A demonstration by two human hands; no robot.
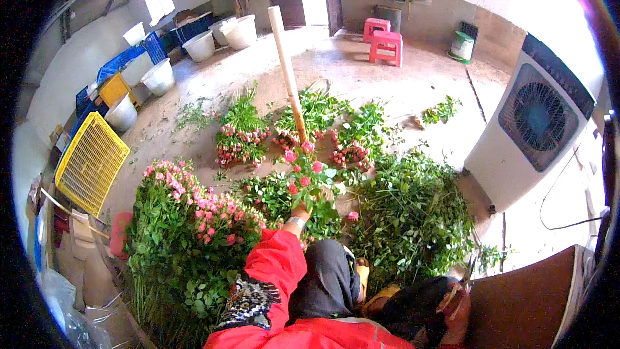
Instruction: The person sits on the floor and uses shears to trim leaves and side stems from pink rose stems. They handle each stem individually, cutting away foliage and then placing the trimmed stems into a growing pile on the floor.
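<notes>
My left hand (301, 212), in a red sleeve, is stretched out in front of my knee and closed round the stems of a spray of pink roses (304, 174). My right hand (454, 308) is low at the right beside my dark trousers, closed on what look like scissors or shears (466, 276), blades pointing up. A dense bank of pink roses (208, 213) stands at my left. A heap of green rose stems and leaves (411, 203) covers the floor at the right. Smaller rose bunches (240, 143) lie ahead.
A wooden pole (286, 68) rises ahead. A white air cooler (528, 126) stands at the right, near a brown board (523, 295). Pink stools (386, 47) stand at the back. A yellow crate (92, 164) and white tubs (158, 77) are at the left.
</notes>
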